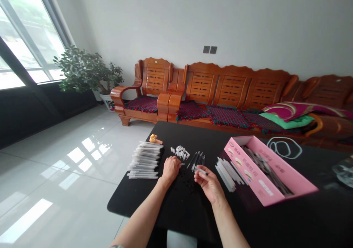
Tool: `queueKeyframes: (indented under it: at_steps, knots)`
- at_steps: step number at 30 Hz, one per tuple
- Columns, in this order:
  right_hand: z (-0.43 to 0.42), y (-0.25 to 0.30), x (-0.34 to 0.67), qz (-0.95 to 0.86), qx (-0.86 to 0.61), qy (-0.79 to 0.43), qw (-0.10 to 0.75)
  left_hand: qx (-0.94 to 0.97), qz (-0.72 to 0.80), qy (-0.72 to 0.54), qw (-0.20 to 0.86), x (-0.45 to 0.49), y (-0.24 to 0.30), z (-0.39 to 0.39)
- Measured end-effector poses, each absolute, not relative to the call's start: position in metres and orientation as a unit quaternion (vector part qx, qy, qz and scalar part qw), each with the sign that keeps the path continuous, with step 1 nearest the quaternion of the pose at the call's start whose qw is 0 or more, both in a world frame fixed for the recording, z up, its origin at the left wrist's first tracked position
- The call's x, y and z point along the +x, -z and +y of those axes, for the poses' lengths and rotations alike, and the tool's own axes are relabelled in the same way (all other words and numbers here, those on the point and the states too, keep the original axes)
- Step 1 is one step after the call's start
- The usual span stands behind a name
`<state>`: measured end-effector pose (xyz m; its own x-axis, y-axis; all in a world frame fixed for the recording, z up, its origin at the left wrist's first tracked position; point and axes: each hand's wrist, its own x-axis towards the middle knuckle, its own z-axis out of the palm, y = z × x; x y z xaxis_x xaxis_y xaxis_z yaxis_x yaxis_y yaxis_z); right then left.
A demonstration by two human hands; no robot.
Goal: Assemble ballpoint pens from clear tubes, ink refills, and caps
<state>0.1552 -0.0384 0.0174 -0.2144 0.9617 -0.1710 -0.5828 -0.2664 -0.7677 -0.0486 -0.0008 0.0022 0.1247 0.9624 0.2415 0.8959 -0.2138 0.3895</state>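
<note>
My left hand [170,168] rests palm down on the black table [176,207], fingers curled close to a small white cap at the edge of a heap of white caps [180,152]. My right hand [209,183] is closed, pinching a white pen barrel [201,171] with a dark tip. Just beyond it lies a bundle of thin dark refills [196,160]. A stack of assembled white pens [145,160] lies to the left. More white barrels [227,171] lie to the right, against a pink box [271,174].
The pink box holds dark pen parts. A small orange figure [153,139] sits behind the pen stack. White loops [284,148] lie on the far table. Wooden sofas with cushions line the wall; a potted plant stands by the window. Glossy tiled floor at left.
</note>
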Motion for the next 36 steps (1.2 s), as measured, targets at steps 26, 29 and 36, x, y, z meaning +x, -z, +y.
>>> queueKeyframes:
  at_steps: [26, 29, 36]
  knots:
    - [-0.050, -0.041, 0.143, -0.383, -0.449, -0.567, 0.575, 0.626, 0.564, -0.435, 0.318, -0.033, -0.024, -0.063]
    - [-0.051, -0.041, 0.146, -0.381, -0.447, -0.571, 0.573, 0.639, 0.564, -0.429, 0.300, -0.033, -0.025, -0.064]
    - [-0.051, -0.042, 0.145, -0.387, -0.449, -0.573, 0.565, 0.657, 0.562, -0.423, 0.273, -0.033, -0.034, -0.068]
